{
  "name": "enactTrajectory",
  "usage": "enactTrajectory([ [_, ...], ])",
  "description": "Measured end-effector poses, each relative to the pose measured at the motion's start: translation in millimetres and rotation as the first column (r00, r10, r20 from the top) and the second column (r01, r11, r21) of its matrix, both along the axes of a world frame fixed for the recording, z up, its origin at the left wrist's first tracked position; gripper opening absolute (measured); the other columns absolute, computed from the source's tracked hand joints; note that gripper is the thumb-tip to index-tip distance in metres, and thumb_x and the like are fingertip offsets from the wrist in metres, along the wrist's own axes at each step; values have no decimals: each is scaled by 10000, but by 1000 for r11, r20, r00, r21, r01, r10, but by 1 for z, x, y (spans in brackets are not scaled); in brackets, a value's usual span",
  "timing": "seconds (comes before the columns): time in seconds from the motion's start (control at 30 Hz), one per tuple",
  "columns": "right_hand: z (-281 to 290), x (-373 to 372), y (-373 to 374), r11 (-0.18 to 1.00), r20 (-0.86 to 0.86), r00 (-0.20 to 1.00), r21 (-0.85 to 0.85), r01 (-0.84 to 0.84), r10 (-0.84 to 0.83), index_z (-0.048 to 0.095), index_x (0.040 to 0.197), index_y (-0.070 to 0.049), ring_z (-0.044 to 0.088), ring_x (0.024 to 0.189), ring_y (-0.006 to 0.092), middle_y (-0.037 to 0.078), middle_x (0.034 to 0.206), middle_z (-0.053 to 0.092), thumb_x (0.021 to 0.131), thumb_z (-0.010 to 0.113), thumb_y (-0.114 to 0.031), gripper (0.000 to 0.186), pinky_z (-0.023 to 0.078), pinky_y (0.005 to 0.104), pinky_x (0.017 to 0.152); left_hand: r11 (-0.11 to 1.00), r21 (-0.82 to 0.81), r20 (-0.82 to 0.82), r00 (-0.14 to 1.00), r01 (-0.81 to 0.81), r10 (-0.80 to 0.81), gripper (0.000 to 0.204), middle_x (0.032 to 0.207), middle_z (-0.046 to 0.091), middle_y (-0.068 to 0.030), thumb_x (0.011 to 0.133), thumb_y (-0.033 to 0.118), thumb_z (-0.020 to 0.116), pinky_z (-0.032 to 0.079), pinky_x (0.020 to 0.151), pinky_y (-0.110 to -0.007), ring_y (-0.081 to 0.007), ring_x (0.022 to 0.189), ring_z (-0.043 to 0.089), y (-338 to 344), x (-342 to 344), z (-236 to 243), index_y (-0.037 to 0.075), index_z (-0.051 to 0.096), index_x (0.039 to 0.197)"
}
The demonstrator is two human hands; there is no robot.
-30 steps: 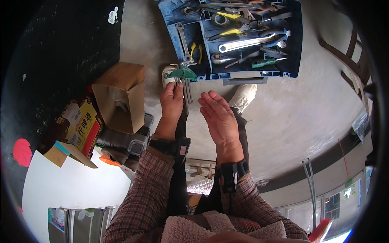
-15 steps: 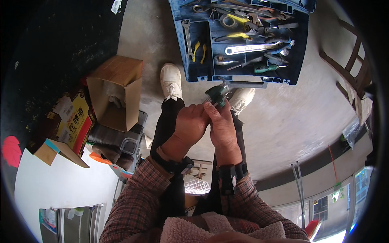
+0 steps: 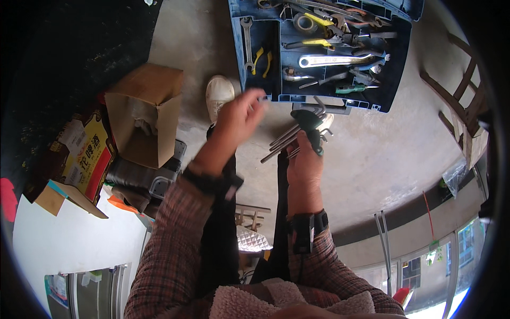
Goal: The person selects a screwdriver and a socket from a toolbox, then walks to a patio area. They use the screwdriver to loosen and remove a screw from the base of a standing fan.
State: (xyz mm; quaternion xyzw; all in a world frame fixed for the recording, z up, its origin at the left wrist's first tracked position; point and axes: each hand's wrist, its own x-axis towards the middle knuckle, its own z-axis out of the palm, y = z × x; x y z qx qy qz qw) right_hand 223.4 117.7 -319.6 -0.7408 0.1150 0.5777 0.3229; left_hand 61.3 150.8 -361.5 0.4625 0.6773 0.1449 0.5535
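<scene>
My right hand (image 3: 304, 162) grips a hex key set (image 3: 306, 122) in a dark green holder, with several bent steel keys angled out of it, below the toolbox. My left hand (image 3: 243, 114), smeared by motion, is up and to the left near the lower edge of the blue toolbox (image 3: 281, 97); whether it holds anything is unclear. The open box holds a long silver wrench (image 3: 329, 60), a combination wrench (image 3: 247, 42), yellow-handled pliers (image 3: 262, 63) and several other tools, among them a green-handled screwdriver (image 3: 349, 89).
An open cardboard box (image 3: 139, 117) and a yellow carton (image 3: 79, 159) stand at left beside a dark case (image 3: 159, 182) and black board (image 3: 74, 42). My white shoe (image 3: 218, 93) is on the concrete floor (image 3: 366, 154). A wooden chair-like frame (image 3: 462, 98) is at right.
The hex key set went from my left hand to both hands and is now in my right hand, turned diagonal. My left hand has separated and moved up toward the toolbox.
</scene>
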Motion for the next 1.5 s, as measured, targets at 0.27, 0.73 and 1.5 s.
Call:
enactTrajectory([
  [0.27, 1, -3, -3, 990, -44, 991, -72, 119, -123, 536, 1054, -73, 518, 779, 90, 5, 921, 550, 885, 569, -128, 181, 430, 245, 664, 970, -211, -512, 832, 120, -214, 219, 907, 654, -225, 885, 148, 499, 527, 745, -425, -366, 867, 644, 71, 38, -117, 6, 527, 1049],
  [0.73, -4, 0, -4, 995, -61, 995, -56, 81, -85, 528, 1073, -88, 529, 806, 100, 1, 957, 557, 881, 576, -135, 204, 438, 251, 691, 993, 30, -507, 855, -111, 111, 329, 866, 644, -254, 854, 175, 552, 526, 730, -433, -395, 836, 635, 36, 49, -129, -52, 457, 1072],
  [1.5, 7, 5, 13, 997, 46, 997, -47, 67, -65, 538, 990, -76, 498, 651, 75, -16, 833, 562, 873, 588, -140, 142, 396, 210, 565, 978, -203, -598, 784, 55, -168, 205, 863, 654, -239, 878, 140, 524, 526, 711, -450, -386, 822, 648, 46, 35, -89, -12, 511, 1015],
])
